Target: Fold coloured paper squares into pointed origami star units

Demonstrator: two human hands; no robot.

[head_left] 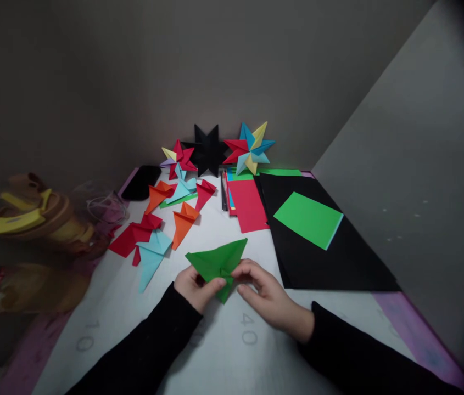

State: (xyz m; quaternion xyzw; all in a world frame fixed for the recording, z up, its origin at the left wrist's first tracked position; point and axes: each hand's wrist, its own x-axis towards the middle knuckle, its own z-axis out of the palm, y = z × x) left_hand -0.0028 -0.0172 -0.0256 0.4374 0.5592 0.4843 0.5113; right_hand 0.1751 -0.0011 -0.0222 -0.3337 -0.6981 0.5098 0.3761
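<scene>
A folded green paper piece (218,260), with two wide points at the top and a narrow tip below, is held just above the table. My left hand (197,288) grips its lower left part, the thumb lying across the front. At the right side of the fold, the fingers of my right hand (262,293) touch the paper's edge; the thumb is apart from the forefinger, and I cannot tell whether they pinch it. Left of my hands lie folded paper pieces: a light blue one (153,258), an orange one (184,222) and a red one (133,237).
Against the wall stand a black paper star (207,151), a multicoloured star (251,149) and a smaller red star (180,159). Right are red sheets (249,206) and a green sheet (309,219) on black card (339,269). A phone (141,182) and a brown pot (56,222) are left.
</scene>
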